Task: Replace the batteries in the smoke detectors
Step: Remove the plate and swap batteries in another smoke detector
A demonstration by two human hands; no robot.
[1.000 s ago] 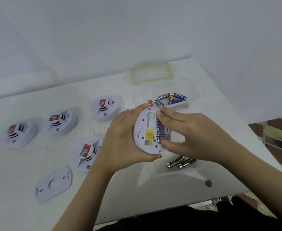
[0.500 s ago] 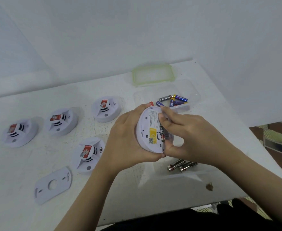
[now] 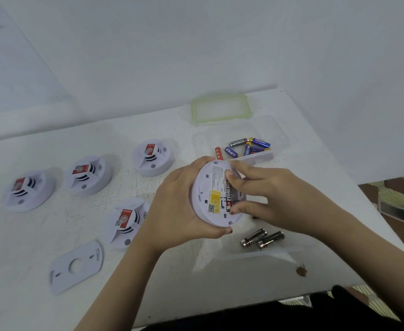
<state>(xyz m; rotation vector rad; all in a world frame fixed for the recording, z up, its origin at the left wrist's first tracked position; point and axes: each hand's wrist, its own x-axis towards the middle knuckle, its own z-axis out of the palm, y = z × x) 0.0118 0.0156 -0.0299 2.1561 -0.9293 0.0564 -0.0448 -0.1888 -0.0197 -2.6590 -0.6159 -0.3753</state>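
- Head view: well to the left of the left hand (image 3: 179,211), three smoke detectors stand face-up on the white table (image 3: 29,247) in a row: the far-left detector (image 3: 28,190), the second detector (image 3: 88,175) and the third detector (image 3: 152,156).
- Just left of that hand's wrist sits a fourth detector (image 3: 127,220), and below it, nearer the person, a flat white mounting plate (image 3: 75,266).
- Left hand grips the held smoke detector (image 3: 210,192) around its rim, back side turned up, yellow label showing.
- Right hand (image 3: 268,199) pinches an Eveready battery (image 3: 228,194) that lies in the detector's battery bay, forefinger at its far end, thumb at its near end.
- Beyond both hands, a clear container (image 3: 277,134) holds loose batteries (image 3: 248,145); a green-rimmed lid (image 3: 220,108) lies past it.
- Below the right hand, two black batteries (image 3: 263,238) lie side by side in another clear tray whose edges are hard to trace.
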